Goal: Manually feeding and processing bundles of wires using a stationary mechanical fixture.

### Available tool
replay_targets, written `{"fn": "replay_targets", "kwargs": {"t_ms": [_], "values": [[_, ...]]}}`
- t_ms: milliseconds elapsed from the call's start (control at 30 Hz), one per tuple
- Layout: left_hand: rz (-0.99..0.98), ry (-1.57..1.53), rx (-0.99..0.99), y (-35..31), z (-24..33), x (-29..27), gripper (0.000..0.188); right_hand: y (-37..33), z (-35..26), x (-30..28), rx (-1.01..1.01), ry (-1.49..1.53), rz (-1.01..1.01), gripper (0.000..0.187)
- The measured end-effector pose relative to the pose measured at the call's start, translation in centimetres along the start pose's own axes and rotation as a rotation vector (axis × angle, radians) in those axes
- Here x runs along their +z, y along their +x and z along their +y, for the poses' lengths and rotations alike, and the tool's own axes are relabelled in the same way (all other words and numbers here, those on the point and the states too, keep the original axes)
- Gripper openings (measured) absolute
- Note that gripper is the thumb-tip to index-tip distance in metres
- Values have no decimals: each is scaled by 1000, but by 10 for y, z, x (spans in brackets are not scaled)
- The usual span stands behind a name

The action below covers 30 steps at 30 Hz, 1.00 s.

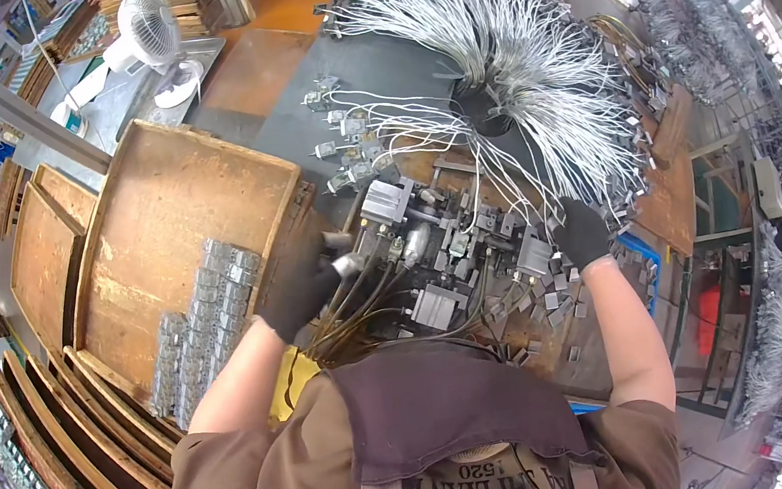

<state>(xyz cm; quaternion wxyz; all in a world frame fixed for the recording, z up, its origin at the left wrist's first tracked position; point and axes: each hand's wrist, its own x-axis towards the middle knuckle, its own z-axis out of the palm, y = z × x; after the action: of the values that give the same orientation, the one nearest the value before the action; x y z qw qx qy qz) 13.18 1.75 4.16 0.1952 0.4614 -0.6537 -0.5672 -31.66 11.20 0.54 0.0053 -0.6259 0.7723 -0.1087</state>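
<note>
My left hand (299,286), in a dark glove, is smeared by motion beside the near left of a metal fixture (447,246) with cylinders, blocks and black hoses. A pale metal piece (347,264) shows at its fingertips; whether it is held I cannot tell. On the fixture's right, my gloved right hand (582,234) is closed around the lower ends of white wires (539,184). These run from a large fanned bundle of white wires (547,69) gathered in a dark ring (482,107). Several wires with small metal ends (348,127) lie on the grey bench top (291,113).
Wooden trays (161,193) stand on the left, one with rows of clear-grey metal parts (216,291). More stacked trays (66,435) lean lower left. Small metal pieces (551,301) lie scattered near the right hand. A white fan (153,37) stands at the back left.
</note>
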Motion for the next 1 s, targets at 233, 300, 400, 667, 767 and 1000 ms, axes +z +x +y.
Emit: {"fn": "replay_targets", "kwargs": {"t_ms": [233,300,400,667,767,1000], "values": [[163,-109,-50,-30,-7,-30,34,37,2,-29,460,836,-691,48],[148,-221,-148,-34,-3,-33,33,40,6,-27,602,1401,-838,42],[138,-283,-164,-34,-20,-28,34,27,0,-6,407,831,-660,43],[42,-397,-137,-21,-19,-11,35,24,31,15,505,529,-526,47],[47,-353,-147,-20,-19,-8,36,27,0,15,403,98,-274,48],[41,-322,-171,-13,-38,0,38,38,-15,6,421,-208,-455,48]]}}
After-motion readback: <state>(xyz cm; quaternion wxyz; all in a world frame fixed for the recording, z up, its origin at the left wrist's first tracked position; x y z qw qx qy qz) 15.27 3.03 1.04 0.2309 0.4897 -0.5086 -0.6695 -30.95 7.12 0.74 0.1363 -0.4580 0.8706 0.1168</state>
